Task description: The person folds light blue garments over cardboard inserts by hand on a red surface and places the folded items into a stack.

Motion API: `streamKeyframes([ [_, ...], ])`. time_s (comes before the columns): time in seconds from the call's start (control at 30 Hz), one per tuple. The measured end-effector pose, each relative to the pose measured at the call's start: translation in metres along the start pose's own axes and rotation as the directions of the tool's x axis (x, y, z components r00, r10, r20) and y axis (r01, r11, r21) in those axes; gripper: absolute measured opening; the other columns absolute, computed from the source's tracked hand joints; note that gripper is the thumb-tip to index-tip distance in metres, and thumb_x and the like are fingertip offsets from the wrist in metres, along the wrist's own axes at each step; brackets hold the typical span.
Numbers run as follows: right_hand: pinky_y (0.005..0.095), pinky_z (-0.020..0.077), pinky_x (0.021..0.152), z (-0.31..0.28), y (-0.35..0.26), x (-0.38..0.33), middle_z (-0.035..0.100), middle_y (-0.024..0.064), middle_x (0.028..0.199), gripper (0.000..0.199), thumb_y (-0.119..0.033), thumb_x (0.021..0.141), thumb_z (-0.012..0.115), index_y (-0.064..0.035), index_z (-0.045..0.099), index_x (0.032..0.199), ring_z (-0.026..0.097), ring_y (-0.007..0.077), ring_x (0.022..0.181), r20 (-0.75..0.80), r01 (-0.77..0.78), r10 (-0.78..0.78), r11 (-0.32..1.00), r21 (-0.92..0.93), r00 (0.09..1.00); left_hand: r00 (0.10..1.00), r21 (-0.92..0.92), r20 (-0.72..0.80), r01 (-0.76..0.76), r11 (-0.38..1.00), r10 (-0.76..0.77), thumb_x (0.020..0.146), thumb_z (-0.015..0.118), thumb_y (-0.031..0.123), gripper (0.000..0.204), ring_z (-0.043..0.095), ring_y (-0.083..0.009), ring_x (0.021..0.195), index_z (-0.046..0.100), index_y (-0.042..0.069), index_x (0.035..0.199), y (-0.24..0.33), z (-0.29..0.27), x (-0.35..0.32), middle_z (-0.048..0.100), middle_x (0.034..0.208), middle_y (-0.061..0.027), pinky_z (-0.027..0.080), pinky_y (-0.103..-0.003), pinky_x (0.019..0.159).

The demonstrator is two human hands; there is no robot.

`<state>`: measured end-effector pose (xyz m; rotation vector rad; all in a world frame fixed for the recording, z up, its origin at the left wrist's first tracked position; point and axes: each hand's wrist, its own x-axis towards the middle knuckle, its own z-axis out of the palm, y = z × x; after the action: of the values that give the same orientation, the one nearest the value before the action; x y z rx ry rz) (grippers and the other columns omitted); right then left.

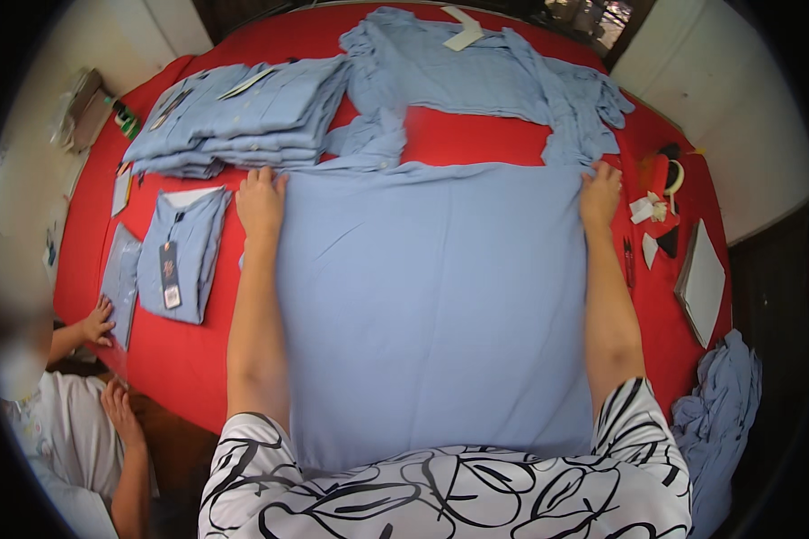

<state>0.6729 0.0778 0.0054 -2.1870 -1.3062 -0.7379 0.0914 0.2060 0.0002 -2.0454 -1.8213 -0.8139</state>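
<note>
A light blue shirt (436,296) lies spread before me, its wide panel reaching from my body to both hands. My left hand (261,202) grips its far left corner, fingers closed on the cloth. At the far right corner my right hand (600,196) pinches the fabric in the same way. Beyond the far edge lies another stretch of crumpled blue cloth with sleeves (458,76), a white card strip (463,29) resting on it. Whether this cloth joins the shirt I hold, I cannot tell.
A stack of folded blue shirts (243,112) stands far left on the red tablecloth (189,359). Nearer lies a folded shirt with a dark tag (170,274). Another person's hand (99,322) touches a plastic-wrapped packet (120,278). Right are a tape roll (674,176) and white cards (701,283).
</note>
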Motion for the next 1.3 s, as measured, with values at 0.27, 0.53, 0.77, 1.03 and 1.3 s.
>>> streamKeyframes([
  [0.27, 0.058, 0.0198, 0.113, -0.118, -0.04, -0.149, 0.04, 0.0122, 0.151, 0.05, -0.038, 0.098, 0.051, -0.0162, 0.047, 0.143, 0.034, 0.0312, 0.141, 0.453, -0.043, 0.062, 0.998, -0.052, 0.889, 0.986, -0.062, 0.155, -0.051, 0.997, 0.06, 0.091, 0.061, 0.037, 0.05, 0.039, -0.0347, 0.137, 0.055, 0.014, 0.136, 0.034, -0.069, -0.129, 0.05, 0.143, -0.0128, 0.027, -0.052, 0.113],
  [0.53, 0.0497, 0.0262, 0.114, -0.179, 0.031, -0.176, 0.042, 0.0151, 0.149, 0.053, -0.04, 0.098, 0.051, -0.0079, 0.049, 0.14, 0.036, 0.0327, 0.139, 0.577, -0.168, 0.094, 0.983, 0.075, 0.811, 0.971, 0.179, 0.188, -0.179, 0.967, 0.145, 0.092, 0.058, 0.023, 0.041, 0.041, -0.0369, 0.135, 0.06, 0.0, 0.125, -0.047, -0.137, -0.165, 0.049, 0.142, -0.0187, 0.033, -0.048, 0.111],
  [0.77, 0.0449, 0.0475, 0.088, -0.344, 0.072, -0.31, 0.061, 0.0211, 0.109, 0.056, -0.038, 0.077, 0.078, 0.0048, 0.058, 0.109, 0.06, 0.0387, 0.102, 0.806, -0.441, 0.393, 0.878, -0.187, 0.442, 0.754, 0.045, 0.542, 0.413, 0.909, -0.37, 0.087, 0.071, 0.032, 0.038, 0.057, -0.0362, 0.085, 0.053, -0.002, 0.089, -0.077, -0.27, -0.314, 0.057, 0.09, -0.0195, 0.046, -0.045, 0.074],
  [1.03, 0.0352, 0.0513, 0.064, -0.35, 0.099, -0.366, 0.062, 0.0115, 0.089, 0.026, -0.01, 0.085, 0.069, 0.0027, 0.054, 0.102, 0.062, 0.0208, 0.071, 0.704, -0.679, 0.286, 0.636, 0.368, 0.65, 0.771, -0.082, 0.392, 0.572, 0.816, -0.502, 0.1, 0.054, 0.027, 0.031, 0.061, -0.0512, 0.096, 0.049, -0.001, 0.11, -0.066, -0.256, -0.341, 0.063, 0.096, -0.034, 0.047, -0.05, 0.076],
  [1.3, 0.032, 0.0484, 0.045, -0.383, 0.107, -0.392, 0.063, 0.0143, 0.087, 0.035, -0.004, 0.08, 0.072, -0.0006, 0.051, 0.109, 0.061, 0.0198, 0.054, 0.83, -0.776, 0.406, 0.629, 0.049, 0.382, 0.842, -0.012, 0.279, 0.485, 0.875, -0.462, 0.094, 0.062, 0.028, 0.036, 0.063, -0.0472, 0.095, 0.052, 0.002, 0.117, -0.066, -0.25, -0.352, 0.066, 0.099, -0.029, 0.048, -0.049, 0.081],
])
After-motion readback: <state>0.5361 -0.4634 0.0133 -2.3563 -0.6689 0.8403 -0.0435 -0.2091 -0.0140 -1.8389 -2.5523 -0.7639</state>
